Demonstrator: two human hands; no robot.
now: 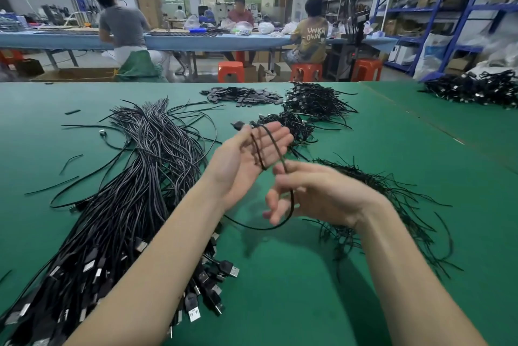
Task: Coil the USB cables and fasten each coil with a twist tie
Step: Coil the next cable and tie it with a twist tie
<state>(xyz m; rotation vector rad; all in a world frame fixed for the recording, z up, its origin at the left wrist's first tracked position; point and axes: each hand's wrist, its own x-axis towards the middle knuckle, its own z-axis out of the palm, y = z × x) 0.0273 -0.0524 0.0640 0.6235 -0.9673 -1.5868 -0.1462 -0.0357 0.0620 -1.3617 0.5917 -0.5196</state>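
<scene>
My left hand is raised palm-up with straight fingers, and loops of a black USB cable lie across the palm, its plug sticking out past the fingertips. My right hand is beside it, blurred, fingers curled round the same cable, which hangs in a loop below. A big bundle of loose black USB cables lies to the left on the green table. A heap of black twist ties lies under and right of my right hand. Finished coils are piled farther back.
A pile of small dark sleeves or tags lies at the table's far middle. More cables are heaped at the far right. Beyond the table, people sit at a blue bench with orange stools; blue shelving stands at right.
</scene>
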